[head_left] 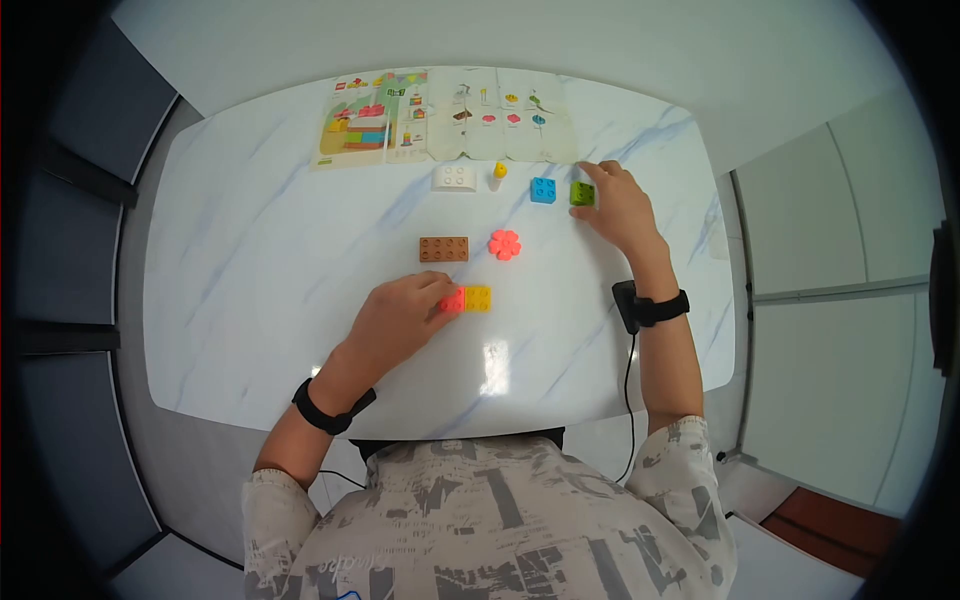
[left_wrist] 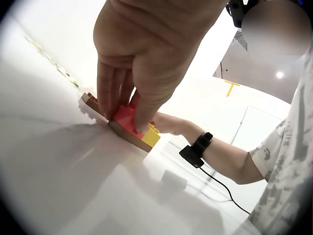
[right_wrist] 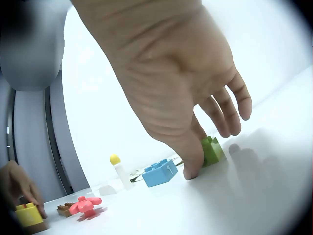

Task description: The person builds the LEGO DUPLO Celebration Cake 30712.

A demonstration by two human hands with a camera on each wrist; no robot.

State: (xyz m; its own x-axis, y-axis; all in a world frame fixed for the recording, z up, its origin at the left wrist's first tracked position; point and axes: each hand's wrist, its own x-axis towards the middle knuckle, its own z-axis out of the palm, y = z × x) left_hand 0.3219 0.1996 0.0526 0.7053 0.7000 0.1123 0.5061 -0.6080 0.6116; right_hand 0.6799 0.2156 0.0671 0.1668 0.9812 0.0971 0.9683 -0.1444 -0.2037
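My left hand (head_left: 400,312) pinches a pink toy brick (left_wrist: 125,120) between thumb and fingers. That brick sits on a brown base (left_wrist: 128,135), side by side with a yellow brick (head_left: 479,299). At the far right, my right hand (head_left: 620,205) is around a small green brick (head_left: 582,193). Its thumb lies on the near side and its index finger on the far side, while the other fingers spread loosely. Just left of the green brick stands a blue brick (right_wrist: 159,173). A brown brick (head_left: 443,249) and a pink flower piece (head_left: 505,244) lie beyond my left hand.
Farther back are a white curved brick (head_left: 454,179) and an upright white candle piece with a yellow top (head_left: 499,177). An unfolded instruction sheet (head_left: 445,115) covers the table's far edge. From the black right wrist strap (head_left: 662,307), a cable hangs over the near edge.
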